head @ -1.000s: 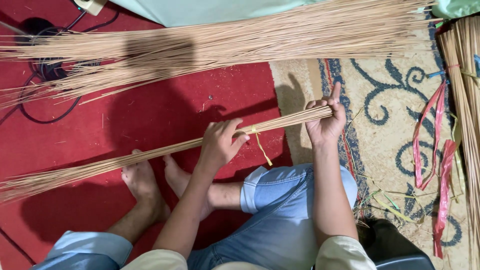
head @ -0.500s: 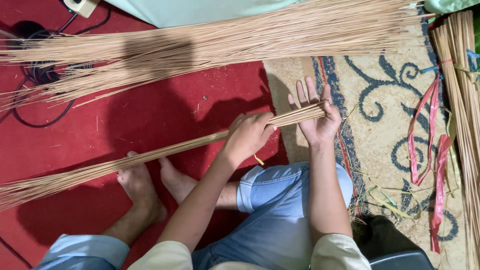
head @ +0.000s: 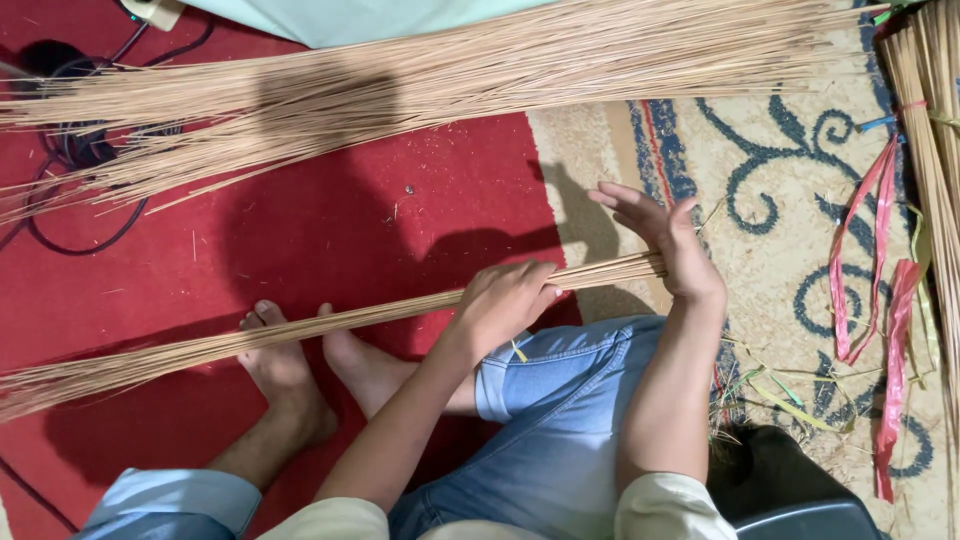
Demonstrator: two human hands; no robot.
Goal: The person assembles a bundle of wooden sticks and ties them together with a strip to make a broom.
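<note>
A thin bundle of tan sticks [head: 300,330] runs from the lower left across my legs to the right. My left hand [head: 503,298] is wrapped around it near its thick end. My right hand [head: 662,232] is flat and open, fingers spread, its palm pressed against the bundle's cut ends. A yellow strip [head: 518,351] hangs from the bundle just under my left hand. My bare feet [head: 300,365] lie under the bundle on the red carpet.
A large loose pile of the same sticks [head: 430,80] lies across the top. More bundles [head: 930,150] stand at the right edge. Red plastic strips [head: 880,290] and yellow scraps lie on the patterned rug. A black cable [head: 80,215] coils at the upper left.
My left hand slid along the bundle towards its thick end. My right hand let go of the ends, opened flat and now presses against them. The bundle sits lower.
</note>
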